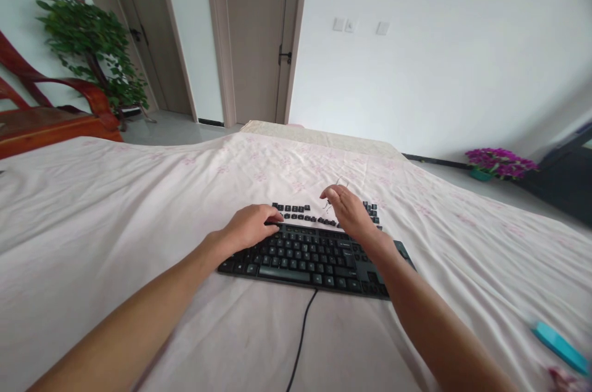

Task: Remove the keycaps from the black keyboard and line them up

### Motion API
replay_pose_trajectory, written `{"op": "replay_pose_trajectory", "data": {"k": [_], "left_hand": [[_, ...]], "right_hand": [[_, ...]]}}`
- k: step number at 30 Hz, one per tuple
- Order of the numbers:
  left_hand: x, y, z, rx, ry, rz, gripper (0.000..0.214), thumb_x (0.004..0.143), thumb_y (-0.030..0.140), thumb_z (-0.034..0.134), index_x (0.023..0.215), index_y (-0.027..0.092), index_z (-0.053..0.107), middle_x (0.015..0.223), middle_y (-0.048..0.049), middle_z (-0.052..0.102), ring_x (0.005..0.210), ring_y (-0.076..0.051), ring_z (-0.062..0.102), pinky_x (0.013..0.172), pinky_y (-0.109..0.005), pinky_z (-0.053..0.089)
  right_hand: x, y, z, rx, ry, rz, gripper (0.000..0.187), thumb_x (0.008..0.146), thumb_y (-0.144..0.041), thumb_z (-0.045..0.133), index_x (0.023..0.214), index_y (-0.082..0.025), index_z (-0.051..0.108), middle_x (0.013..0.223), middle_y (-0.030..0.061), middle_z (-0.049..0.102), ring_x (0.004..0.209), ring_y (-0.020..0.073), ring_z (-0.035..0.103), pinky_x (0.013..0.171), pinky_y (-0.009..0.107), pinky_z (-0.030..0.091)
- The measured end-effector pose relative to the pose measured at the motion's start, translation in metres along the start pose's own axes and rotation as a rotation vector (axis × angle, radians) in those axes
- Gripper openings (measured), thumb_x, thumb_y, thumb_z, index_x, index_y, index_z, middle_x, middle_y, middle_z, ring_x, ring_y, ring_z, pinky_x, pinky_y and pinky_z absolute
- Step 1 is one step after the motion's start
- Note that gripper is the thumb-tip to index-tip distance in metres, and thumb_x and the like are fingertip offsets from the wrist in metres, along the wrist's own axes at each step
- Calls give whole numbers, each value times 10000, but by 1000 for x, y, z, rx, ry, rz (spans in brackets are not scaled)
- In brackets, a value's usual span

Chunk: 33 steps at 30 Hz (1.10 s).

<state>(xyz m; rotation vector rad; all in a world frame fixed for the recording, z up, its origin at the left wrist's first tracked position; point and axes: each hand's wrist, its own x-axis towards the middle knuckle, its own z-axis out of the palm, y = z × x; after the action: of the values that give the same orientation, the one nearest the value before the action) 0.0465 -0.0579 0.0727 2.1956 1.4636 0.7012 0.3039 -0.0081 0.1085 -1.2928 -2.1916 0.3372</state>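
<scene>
A black keyboard (300,256) lies on the bed, its space bar towards me and some key places on its right part without caps. My left hand (253,224) is closed at its far left edge, thumb and fingers on either side of the rim. Behind the keyboard, loose black keycaps (300,217) lie in rows, with more keycaps (372,210) to the right. My right hand (345,207) is raised over these rows, fingers curled around a thin wire keycap puller (342,182); wire shows on both sides of the fingers. My right forearm hides part of the keyboard's right end.
The keyboard's cable (303,330) runs towards me over the wrinkled pink floral sheet (185,195). A turquoise object (560,346) lies at the lower right. Beyond are a wooden chair (92,99), a leafy plant (87,34), doors (256,34) and purple flowers (502,161).
</scene>
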Motion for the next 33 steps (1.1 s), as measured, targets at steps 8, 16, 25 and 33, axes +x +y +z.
{"op": "replay_pose_trajectory", "data": {"k": [8,16,25,33], "left_hand": [[-2,17,34,29,141,75,195,796,172,554,899,243,703,934,-6,700,908,-185,625,845,-296,470],[-8,12,37,-78,165,51,182,810,174,547,879,241,701,930,-3,695,912,-178,620,875,-305,461],[-9,11,37,-116,153,51,190,808,182,548,884,254,707,933,4,694,910,-175,622,876,-303,462],[-9,13,35,-118,145,46,180,808,187,549,875,250,704,934,3,693,914,-177,617,877,-311,459]], "right_hand": [[-1,22,39,414,107,306,196,806,-354,531,853,-177,602,678,17,651,600,157,653,584,245,501],[1,37,66,552,135,295,296,811,-377,514,994,-169,620,739,39,705,727,175,688,723,301,548],[4,42,71,509,120,322,313,811,-385,507,999,-166,627,742,38,708,719,170,685,724,304,545],[3,44,72,546,112,322,299,802,-380,524,982,-168,634,722,34,704,699,169,680,714,304,545]]}}
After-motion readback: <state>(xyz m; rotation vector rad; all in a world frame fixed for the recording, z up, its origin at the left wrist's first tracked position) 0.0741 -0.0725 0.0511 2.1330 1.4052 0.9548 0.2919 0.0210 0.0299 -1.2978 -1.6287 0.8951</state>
